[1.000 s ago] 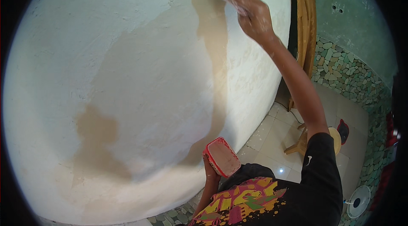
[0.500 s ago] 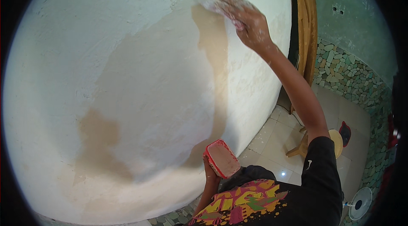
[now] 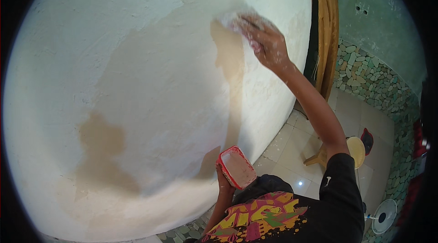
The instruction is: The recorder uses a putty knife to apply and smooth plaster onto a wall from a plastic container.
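Observation:
My right hand (image 3: 269,42) is closed on a flat spreading tool (image 3: 232,21), smeared white and blurred, against the upper middle of the white wall (image 3: 137,69). Pale paste flecks my fingers and wrist. A damp-looking, darker patch of coating spreads left of and above the tool, with shadows of my body and arm over it. Low in the view, my left hand (image 3: 222,174) grips a red-rimmed plastic tub (image 3: 237,167) by its side; it holds pinkish-beige paste. The tub is close to my body, in front of the wall's lower part.
A wooden stool with a round seat (image 3: 355,151) stands on the floor tiles (image 3: 285,142) at right, beside a dark red-edged object (image 3: 367,140). A white fan-like disc (image 3: 384,215) is at lower right. A wooden post (image 3: 326,37) borders the green wall (image 3: 378,23) with pebble cladding.
My right hand and the tool have moved steadily down the wall from near its top. My left hand with the tub has shifted only slightly.

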